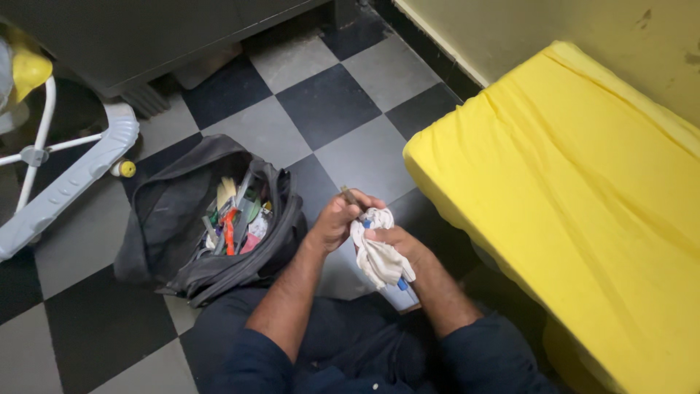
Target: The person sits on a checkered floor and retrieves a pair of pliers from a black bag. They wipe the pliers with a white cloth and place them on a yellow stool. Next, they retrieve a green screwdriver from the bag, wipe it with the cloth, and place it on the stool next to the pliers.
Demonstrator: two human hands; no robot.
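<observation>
Hands gripping crumpled white cloth around blue-handled tool.

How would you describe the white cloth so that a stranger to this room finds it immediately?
Start at the big yellow mattress on the right, then look left to the two hands over the checkered floor. The white cloth hangs crumpled from the right hand, wrapped around a thin tool; the open dark bag beside it holds only colourful tools.

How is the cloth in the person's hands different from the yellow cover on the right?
The white cloth is small and crumpled, while the yellow cover is large and stretched fairly smooth. The cloth is held in the right hand beside the left hand; the cover lies over a mattress. Both are fabric.
</observation>
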